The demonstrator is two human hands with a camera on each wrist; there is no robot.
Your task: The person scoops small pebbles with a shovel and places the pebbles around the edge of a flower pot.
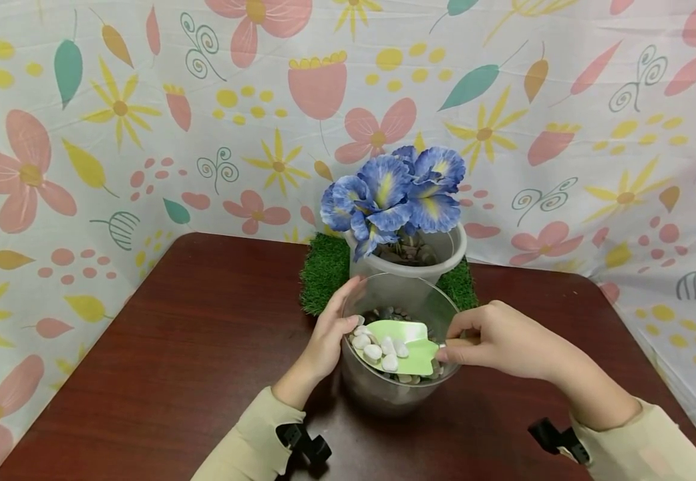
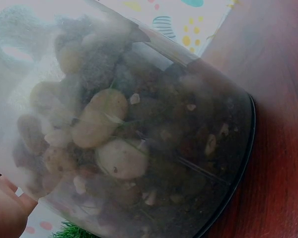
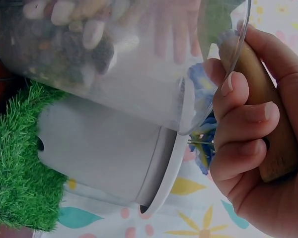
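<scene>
My right hand (image 1: pixel 495 341) grips the wooden handle (image 3: pixel 265 106) of a small garden trowel, fingers curled round it. Its light green blade (image 1: pixel 417 364) lies inside the mouth of a clear plastic pot and carries several white pebbles (image 1: pixel 373 353). My left hand (image 1: pixel 324 334) rests against the left side of the clear pot (image 1: pixel 384 395), its fingers laid fairly straight along the wall near the rim. Through that wall, rounded stones (image 2: pixel 100 119) show over dark, gritty material. In the right wrist view, the left fingers (image 3: pixel 176 29) appear through the plastic.
Just behind stands a white pot (image 1: pixel 456 250) with blue flowers (image 1: pixel 390 190) and stones in it. Green artificial grass (image 1: pixel 326 274) lies around its base. The dark red table (image 1: pixel 216 334) meets a floral cloth (image 1: pixel 161 120) at the back.
</scene>
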